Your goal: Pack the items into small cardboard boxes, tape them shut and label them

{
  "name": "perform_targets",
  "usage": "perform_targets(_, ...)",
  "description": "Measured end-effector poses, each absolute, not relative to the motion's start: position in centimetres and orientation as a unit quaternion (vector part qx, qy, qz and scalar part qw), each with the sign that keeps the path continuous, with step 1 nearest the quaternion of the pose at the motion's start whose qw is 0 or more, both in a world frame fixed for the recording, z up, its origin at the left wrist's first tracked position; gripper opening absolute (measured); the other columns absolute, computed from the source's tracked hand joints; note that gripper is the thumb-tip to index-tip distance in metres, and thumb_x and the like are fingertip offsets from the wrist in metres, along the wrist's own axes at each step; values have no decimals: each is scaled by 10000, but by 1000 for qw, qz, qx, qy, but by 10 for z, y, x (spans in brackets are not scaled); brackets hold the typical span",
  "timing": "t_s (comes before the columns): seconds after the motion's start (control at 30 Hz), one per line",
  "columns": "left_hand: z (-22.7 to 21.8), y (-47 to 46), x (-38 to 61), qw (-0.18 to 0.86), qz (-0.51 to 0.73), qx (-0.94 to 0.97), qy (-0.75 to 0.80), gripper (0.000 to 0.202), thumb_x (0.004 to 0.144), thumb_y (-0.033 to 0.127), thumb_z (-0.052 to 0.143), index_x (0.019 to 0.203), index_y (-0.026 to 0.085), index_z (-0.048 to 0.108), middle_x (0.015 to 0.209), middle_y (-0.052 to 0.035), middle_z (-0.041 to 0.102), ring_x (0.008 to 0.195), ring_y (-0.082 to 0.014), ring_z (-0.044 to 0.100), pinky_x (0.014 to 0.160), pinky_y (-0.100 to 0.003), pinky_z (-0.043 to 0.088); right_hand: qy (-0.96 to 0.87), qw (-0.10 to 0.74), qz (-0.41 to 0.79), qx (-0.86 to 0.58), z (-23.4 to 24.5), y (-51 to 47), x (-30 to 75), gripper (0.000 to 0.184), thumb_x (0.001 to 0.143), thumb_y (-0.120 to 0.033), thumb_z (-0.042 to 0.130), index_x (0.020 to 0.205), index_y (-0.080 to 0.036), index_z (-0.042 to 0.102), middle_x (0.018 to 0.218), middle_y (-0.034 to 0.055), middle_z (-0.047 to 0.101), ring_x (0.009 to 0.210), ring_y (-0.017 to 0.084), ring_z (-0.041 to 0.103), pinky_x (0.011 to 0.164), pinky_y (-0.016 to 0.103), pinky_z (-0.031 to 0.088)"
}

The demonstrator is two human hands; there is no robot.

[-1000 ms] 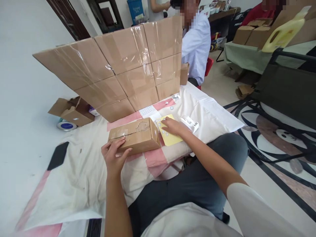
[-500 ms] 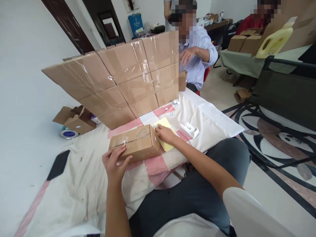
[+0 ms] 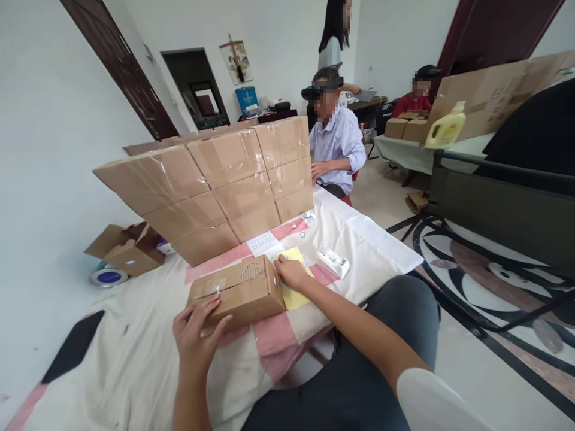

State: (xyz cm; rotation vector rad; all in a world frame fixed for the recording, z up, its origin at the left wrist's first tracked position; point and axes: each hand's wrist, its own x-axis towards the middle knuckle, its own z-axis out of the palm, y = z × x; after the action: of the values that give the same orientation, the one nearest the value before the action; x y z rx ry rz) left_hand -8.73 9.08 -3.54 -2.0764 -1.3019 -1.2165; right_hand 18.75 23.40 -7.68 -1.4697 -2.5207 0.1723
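Note:
A closed cardboard box (image 3: 242,308) with a printed black pattern and clear tape on top lies in front of me. My left hand (image 3: 197,329) grips its left end, fingers over the top and thumb against the near side. Beyond its right end, my right hand (image 3: 290,272) is closed, fingertips pinched together over a yellow sheet (image 3: 296,297) with small marks along its edges. Whatever those fingertips hold is too small to make out. To the right of the sheet stands a white tape dispenser (image 3: 333,262). A patterned white sheet (image 3: 263,242) lies behind the box.
A wall of taped cardboard boxes (image 3: 233,191) rises across the table's far side. At left are an opened carton (image 3: 130,254), a tape roll (image 3: 108,276) and a black flat object (image 3: 74,347). A co-worker (image 3: 336,143) sits beyond; a yellow jug (image 3: 445,129) stands on another table.
My view has tilted up, so the table sits lower in it. The co-worker's raised hand has come down behind the box wall. My hands keep nearly the same places at the box.

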Motion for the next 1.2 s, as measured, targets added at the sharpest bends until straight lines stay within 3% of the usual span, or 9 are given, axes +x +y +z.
perform_targets(0.2, -38, 93, -90, 200, -452, -743, -452, 328, 890, 388, 765, 1163, 229, 678, 1126, -106, 783, 963, -276, 731, 887, -439, 472, -872, 131, 51, -469, -78, 232, 188, 216, 938, -149, 563, 1149, -184, 588, 1256, 104, 646, 1028, 237, 663, 787, 302, 500)
perform_targets(0.6, -38, 98, -92, 167, -463, -745, -451, 338, 864, 420, 774, 1129, 225, 698, 1089, -114, 784, 890, -280, 742, 813, -435, 538, -874, 162, 69, -453, -83, 232, 189, 121, 922, -193, 594, 1035, -187, 638, 1103, 74, 725, 957, 219, 688, 758, 287, 478)
perform_targets(0.9, -41, 97, -92, 137, -479, -733, -464, 342, 862, 421, 774, 1136, 228, 705, 1100, -122, 774, 942, -300, 733, 870, -480, 551, -866, 170, 85, -463, -86, 234, 188, 108, 889, -159, 572, 967, -181, 645, 1082, 80, 722, 923, 216, 686, 711, 281, 451)
perform_targets(1.2, -35, 95, -81, 86, -514, -693, -499, 323, 799, 575, 740, 1075, 409, 708, 1087, 22, 785, 901, -337, 733, 823, -603, 561, -848, 181, 112, -485, -89, 237, 187, 100, 874, -162, 583, 945, -192, 646, 1103, 58, 713, 923, 204, 678, 680, 273, 439)
